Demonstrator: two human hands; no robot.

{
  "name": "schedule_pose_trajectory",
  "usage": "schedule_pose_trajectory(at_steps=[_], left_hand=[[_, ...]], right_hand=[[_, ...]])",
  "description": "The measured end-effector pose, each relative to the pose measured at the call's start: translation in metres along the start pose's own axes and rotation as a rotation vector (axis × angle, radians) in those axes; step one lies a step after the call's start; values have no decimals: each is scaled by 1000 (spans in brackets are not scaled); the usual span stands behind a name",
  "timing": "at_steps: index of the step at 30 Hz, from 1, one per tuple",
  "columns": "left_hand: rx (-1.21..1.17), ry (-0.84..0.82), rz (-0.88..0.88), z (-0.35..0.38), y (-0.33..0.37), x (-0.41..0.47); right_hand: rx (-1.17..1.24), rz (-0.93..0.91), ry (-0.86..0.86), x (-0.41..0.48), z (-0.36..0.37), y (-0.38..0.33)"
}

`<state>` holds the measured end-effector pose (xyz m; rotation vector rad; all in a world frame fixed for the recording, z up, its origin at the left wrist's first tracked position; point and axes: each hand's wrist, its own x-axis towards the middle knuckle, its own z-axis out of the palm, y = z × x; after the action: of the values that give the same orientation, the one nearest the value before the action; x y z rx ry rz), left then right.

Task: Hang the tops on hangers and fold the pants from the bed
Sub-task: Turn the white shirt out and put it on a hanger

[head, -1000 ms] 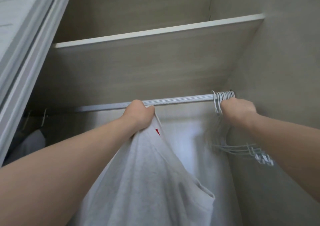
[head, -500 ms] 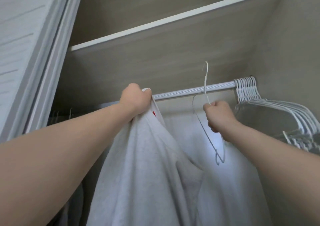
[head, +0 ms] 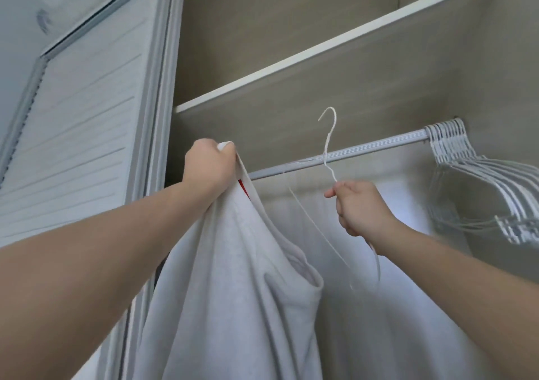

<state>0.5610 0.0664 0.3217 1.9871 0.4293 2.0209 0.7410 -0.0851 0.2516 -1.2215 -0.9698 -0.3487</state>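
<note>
While our left hand clenches a bunched edge of the grey top at the middle of the frame, just in front of the wardrobe rail, our right hand pinches a thin white hanger at its neck, hook pointing up, right of centre. The top drapes from the left fist down to the lower edge. It is not yet on the hanger, and the two are apart.

We judge the step in hand to be threading the hanger into the top. An opening gapes at lower centre, though we cannot tell whether it is the neck or a sleeve, so we should find the neck first. Then we feed in one arm of the hanger, then the other, without forcing wire against cloth. Our left hand should let go only once the fabric sits on both arms. Spare hangers crowd the rail at the right edge, so hooking on to their left leaves room.
</note>
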Motion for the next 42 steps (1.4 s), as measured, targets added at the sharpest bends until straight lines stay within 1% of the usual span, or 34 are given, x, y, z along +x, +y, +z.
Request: schedule_pose_trajectory(at_steps=[3,8,14,16,18,23,26,30,32,34,36,38,40,42], left_hand=[[51,60,11,-42,24,-6],[174,224,5,-128,79,-18],[431,332,38,-244,149,-54],[511,368,35,-281,172,-69],[594,380,22,-317,193,-85],[787,413,-33,-404,248,-120],[901,423,-58,-463,281,-141],[1018,449,-77,-539,327,-167],[1075,455,-88,-575,353,-181],[1135,461,-107,-611,379,-194],[1197,448,-147,-646,406,-209],[1285,402,-214,-680,432,-226],[1410,298,-327,-714,455,-245],[1626,199,-446,-749,473,-270]], right_hand=[[103,-24,-53,-20,4,-33],[253,-71,-154,-65,3,-89],[490,-74,-275,-142,-2,-143],[536,-106,-296,-168,1,-159],[553,-144,-310,-190,5,-179],[712,-152,-433,-244,16,-245],[770,-173,-472,-278,20,-285],[930,-92,-487,-326,30,-338],[1029,-11,-561,-350,37,-370],[1121,92,-676,-375,46,-402],[1147,142,-765,-402,54,-431],[1147,135,-818,-434,59,-458],[1170,99,-827,-472,59,-483],[1202,58,-822,-512,51,-504]])
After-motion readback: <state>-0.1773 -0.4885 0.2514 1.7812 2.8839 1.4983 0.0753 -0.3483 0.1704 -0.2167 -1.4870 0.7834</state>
